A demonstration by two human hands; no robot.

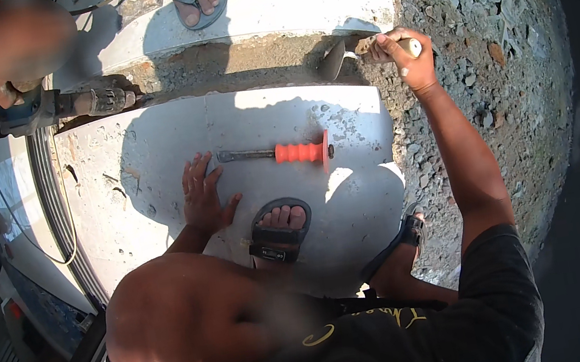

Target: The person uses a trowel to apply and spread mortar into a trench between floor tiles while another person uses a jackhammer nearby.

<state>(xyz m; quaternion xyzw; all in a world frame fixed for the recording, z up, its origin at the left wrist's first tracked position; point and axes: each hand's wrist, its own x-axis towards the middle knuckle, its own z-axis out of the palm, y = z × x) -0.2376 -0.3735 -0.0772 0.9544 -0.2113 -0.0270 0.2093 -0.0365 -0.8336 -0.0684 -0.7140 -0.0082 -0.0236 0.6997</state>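
My right hand (407, 58) is closed round the pale handle of a trowel (333, 60). Its metal blade dips into the right end of a narrow trench (233, 68) cut between two pale concrete slabs. On the nearer slab (102, 205) my left hand (206, 195) rests flat, its fingers spread and nothing in it. Just beyond those fingertips lies a cold chisel (297, 151) with an orange ribbed grip and round hand guard, its flat tip pointing left. My sandalled foot stands on the slab between hand and chisel grip.
At the left, another person's hand (2, 89) is on a power drill (67, 107), its bit pointing into the trench. Another sandalled foot (201, 0) stands on the far slab. Broken rubble (493, 17) covers the right side. A cable (23, 233) hangs at left.
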